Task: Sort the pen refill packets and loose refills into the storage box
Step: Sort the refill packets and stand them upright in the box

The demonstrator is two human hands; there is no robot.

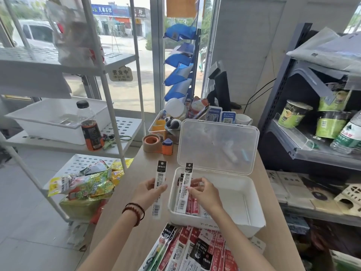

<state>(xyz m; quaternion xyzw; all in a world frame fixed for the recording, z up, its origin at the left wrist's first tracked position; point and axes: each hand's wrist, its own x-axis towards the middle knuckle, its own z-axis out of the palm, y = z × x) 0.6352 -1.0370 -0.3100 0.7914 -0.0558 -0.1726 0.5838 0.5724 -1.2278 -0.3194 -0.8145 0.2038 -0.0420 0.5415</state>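
early going: a few red refill packets [193, 204] lie at the left of the white storage box [252, 228], centre frame. the left hand [148, 189] pinches a black-topped packet [160, 178] just beside the box, and the right hand [205, 194] pinches a second packet [188, 178] over it. a big pile of packets [195, 249] waits at the bottom.

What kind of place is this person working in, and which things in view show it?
Probably a small shop: QR payment signs beside a lucky cat figurine, shelves stocked with cup noodles, and a hanging opening-hours sign.
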